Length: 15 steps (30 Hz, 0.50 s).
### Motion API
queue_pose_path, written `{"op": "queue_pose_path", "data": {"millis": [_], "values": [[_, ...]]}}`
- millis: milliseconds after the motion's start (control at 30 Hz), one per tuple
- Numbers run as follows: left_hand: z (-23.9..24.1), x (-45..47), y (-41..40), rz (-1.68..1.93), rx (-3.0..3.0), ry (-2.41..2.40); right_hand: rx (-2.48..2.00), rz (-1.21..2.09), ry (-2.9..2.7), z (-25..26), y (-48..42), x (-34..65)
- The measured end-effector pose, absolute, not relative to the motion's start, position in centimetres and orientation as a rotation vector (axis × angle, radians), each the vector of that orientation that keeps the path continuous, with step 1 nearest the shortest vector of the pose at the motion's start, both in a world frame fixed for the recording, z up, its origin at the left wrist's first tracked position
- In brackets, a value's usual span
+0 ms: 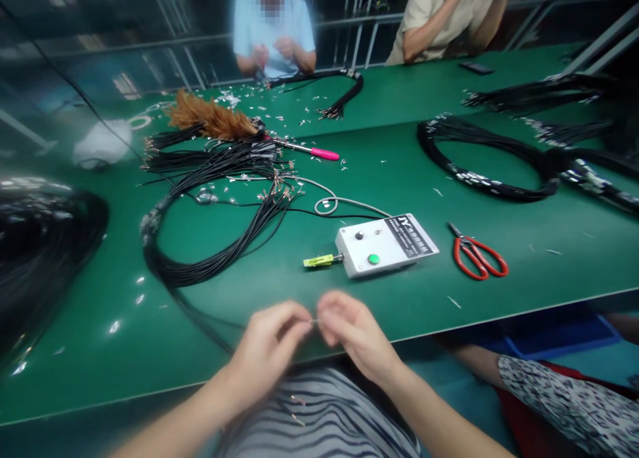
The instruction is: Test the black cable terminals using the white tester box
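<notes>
My left hand [274, 331] is closed in a pinch at the table's front edge, on a thin wire end [315, 321] that shows pale between the hands. My right hand [352, 325] faces it, its fingertips pinched at the other side of that wire end and slightly blurred. A black cable [207, 321] runs from the coiled bundle of black cables [210, 271] toward my left hand and passes out of sight under it. Just beyond my hands is a white control box [357, 241] with a green button and a yellow-green clip [319, 261] on its left side.
Red-handled scissors [479, 258] lie right of the box. A brown feather duster [214, 118] with a pink handle rests across cables. More black cable coils [489, 188] lie right. Two people [274, 35] sit opposite; a patterned garment [564, 398] shows beside me. Scraps litter the green table [399, 138].
</notes>
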<state>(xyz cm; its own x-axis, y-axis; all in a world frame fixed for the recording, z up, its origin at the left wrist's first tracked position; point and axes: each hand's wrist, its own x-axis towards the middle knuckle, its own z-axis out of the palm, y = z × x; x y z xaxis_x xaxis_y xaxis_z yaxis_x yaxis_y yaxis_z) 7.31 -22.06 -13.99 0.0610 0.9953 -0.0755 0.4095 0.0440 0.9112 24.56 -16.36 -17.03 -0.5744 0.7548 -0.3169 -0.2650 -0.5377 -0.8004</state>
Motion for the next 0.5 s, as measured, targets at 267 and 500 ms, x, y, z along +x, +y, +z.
{"op": "queue_pose_path", "data": {"millis": [267, 500], "values": [[-14.14, 7.34, -21.78, 0.923, 1.366, 1.476, -0.988, 1.976, -0.955, -16.86, -16.12, 24.25], [-13.99, 7.21, -21.57, 0.938, 1.321, 1.471, -0.929, 2.024, -0.991, -16.37, -15.80, 23.78]]}}
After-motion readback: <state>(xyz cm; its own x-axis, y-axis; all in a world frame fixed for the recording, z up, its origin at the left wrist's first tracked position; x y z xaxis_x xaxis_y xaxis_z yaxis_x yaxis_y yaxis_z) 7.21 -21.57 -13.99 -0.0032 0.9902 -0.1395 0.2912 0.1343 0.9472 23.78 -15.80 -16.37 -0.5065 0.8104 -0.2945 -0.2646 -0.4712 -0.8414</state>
